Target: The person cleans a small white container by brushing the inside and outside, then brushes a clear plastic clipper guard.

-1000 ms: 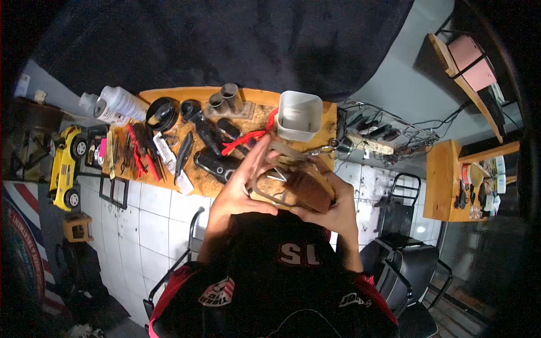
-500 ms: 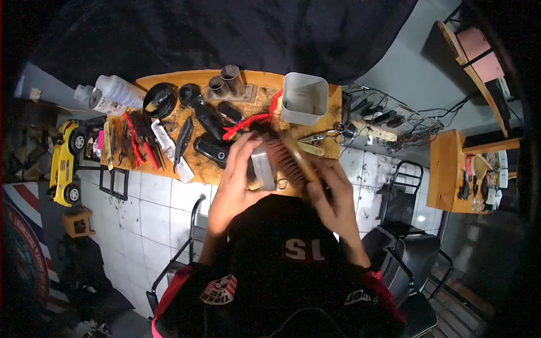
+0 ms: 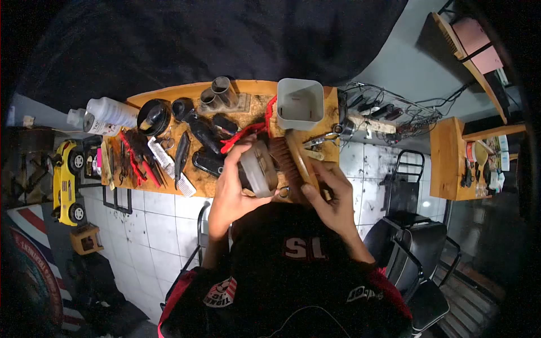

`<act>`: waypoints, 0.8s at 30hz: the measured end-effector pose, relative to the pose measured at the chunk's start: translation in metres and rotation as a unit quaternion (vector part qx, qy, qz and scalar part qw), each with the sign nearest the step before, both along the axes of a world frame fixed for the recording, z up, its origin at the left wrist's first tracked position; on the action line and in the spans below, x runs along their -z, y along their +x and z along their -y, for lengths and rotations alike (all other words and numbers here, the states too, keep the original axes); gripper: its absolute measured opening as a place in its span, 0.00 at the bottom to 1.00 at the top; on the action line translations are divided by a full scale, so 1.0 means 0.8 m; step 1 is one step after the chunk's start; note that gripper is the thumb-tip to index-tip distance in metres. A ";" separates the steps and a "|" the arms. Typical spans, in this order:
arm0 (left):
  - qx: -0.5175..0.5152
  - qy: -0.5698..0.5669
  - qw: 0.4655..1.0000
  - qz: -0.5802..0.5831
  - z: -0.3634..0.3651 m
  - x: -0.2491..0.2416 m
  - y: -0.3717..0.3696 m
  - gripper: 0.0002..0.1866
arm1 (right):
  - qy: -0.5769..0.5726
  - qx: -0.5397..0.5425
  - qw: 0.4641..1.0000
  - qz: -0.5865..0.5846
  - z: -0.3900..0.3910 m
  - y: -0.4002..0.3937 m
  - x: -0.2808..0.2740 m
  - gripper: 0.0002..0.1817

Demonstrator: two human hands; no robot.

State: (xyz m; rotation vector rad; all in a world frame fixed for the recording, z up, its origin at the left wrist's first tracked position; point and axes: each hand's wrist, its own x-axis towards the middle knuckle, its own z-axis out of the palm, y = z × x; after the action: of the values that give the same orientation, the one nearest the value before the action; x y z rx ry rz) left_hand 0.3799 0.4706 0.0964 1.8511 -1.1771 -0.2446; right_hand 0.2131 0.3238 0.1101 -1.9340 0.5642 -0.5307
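My left hand (image 3: 231,188) is wrapped round a small translucent plastic container (image 3: 258,170), held tilted above the table's front edge. Just right of it, my right hand (image 3: 333,197) grips a wooden brush (image 3: 302,163), its brown bristles facing the container. Bristles and container are very close; whether they touch is unclear. Behind my hands lie a red cord (image 3: 248,133), black clippers (image 3: 204,134) and a pair of scissors (image 3: 327,137) on the wooden table (image 3: 259,88). A square grey bin (image 3: 300,105) stands beyond the brush.
White combs (image 3: 171,168), a black bowl (image 3: 154,117) and white bottles (image 3: 114,111) are at the left. Metal cups (image 3: 224,92) stand at the back. A cable-filled wire rack (image 3: 389,107) is on the right, with black chairs (image 3: 417,253) below it.
The container has turned in my left hand, showing more of its broad side. The brush has shifted slightly and stands more upright. The whole view has tilted a little.
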 end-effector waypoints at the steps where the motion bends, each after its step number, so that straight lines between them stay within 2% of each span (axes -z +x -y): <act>1: -0.004 0.015 1.000 0.011 0.001 0.000 -0.002 0.57 | -0.003 -0.032 0.999 0.021 0.000 0.003 0.010 0.27; 2: 0.011 -0.035 0.999 -0.020 0.004 0.002 -0.005 0.57 | -0.006 -0.065 0.997 0.043 -0.001 0.003 0.017 0.28; 4: 0.039 -0.139 0.986 -0.078 0.012 0.005 -0.007 0.57 | -0.037 -0.036 0.999 -0.007 -0.006 0.003 0.024 0.28; 6: 0.036 -0.118 0.989 -0.076 0.009 0.003 -0.005 0.56 | -0.074 -0.003 0.996 -0.056 -0.004 -0.001 0.026 0.29; 9: 0.045 -0.106 0.988 -0.105 0.004 0.010 -0.003 0.56 | -0.093 0.023 0.994 -0.061 0.003 -0.007 0.011 0.27; 10: 0.047 -0.102 0.986 -0.120 0.003 0.011 -0.004 0.55 | -0.062 0.023 0.997 -0.045 0.004 -0.007 0.001 0.27; 13: 0.049 -0.049 0.990 -0.120 0.001 0.001 -0.006 0.58 | -0.090 -0.033 0.994 0.058 0.003 -0.005 0.000 0.28; 14: 0.050 -0.026 0.992 -0.112 0.001 -0.003 -0.007 0.59 | -0.071 -0.045 0.995 0.049 -0.003 -0.002 -0.004 0.29; 17: 0.099 -0.188 0.928 -0.306 0.005 0.005 -0.006 0.61 | -0.047 -0.031 0.998 -0.024 -0.005 0.002 0.007 0.30; 18: 0.103 -0.227 0.919 -0.305 0.008 0.010 -0.001 0.60 | -0.052 -0.030 0.997 -0.047 0.000 0.000 0.015 0.30; 22: 0.096 -0.176 0.907 -0.370 -0.001 0.007 0.008 0.62 | 0.000 -0.020 0.998 -0.066 0.009 -0.018 0.013 0.30; 24: 0.110 -0.132 0.900 -0.401 0.003 -0.003 0.006 0.59 | -0.007 0.007 1.000 0.018 0.008 -0.014 0.013 0.29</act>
State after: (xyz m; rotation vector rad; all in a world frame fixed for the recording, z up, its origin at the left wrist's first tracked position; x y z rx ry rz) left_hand 0.3850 0.4678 0.0987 1.1705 -0.7682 -0.8427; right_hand 0.2016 0.3176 0.0996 -1.9309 0.5522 -0.5794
